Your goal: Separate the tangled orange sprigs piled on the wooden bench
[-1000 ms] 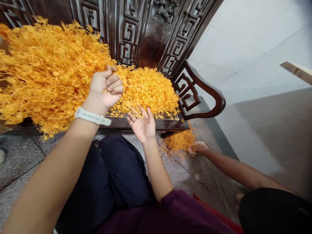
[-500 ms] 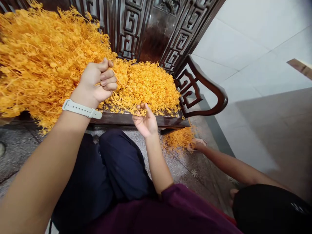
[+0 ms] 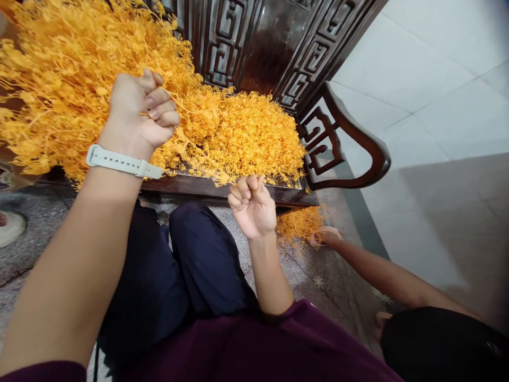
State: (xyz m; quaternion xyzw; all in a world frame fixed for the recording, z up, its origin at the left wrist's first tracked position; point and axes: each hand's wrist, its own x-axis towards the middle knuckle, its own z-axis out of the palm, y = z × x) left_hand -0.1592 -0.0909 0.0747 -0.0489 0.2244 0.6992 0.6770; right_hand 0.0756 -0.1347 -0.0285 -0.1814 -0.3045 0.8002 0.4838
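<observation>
My left hand (image 3: 145,106), with a pale watch strap (image 3: 123,162) on its wrist, is closed around the stem of a yellow plastic flower sprig (image 3: 194,156). The sprig slants down to the right, its far end blurred. By that end is my right hand (image 3: 254,204), palm up, with fingers curled in and thumb pressed toward them. Whatever the right fingers pinch is hidden. Behind the left hand rises a big heap of yellow plastic flower sprigs (image 3: 79,69). A lower pile of yellow flower heads (image 3: 258,132) lies beyond the right hand.
Both piles rest on a dark carved wooden bench (image 3: 191,185) with a curved armrest (image 3: 379,154) at right. More yellow sprigs (image 3: 300,225) lie on the floor below it. Another person's leg (image 3: 369,265) is at right, and a shoe (image 3: 11,228) at left.
My right hand has moved slightly right and down, and its fingers have curled in from around the sprig's end. My left hand has shifted left and up, still holding the stem. The view has shifted slightly.
</observation>
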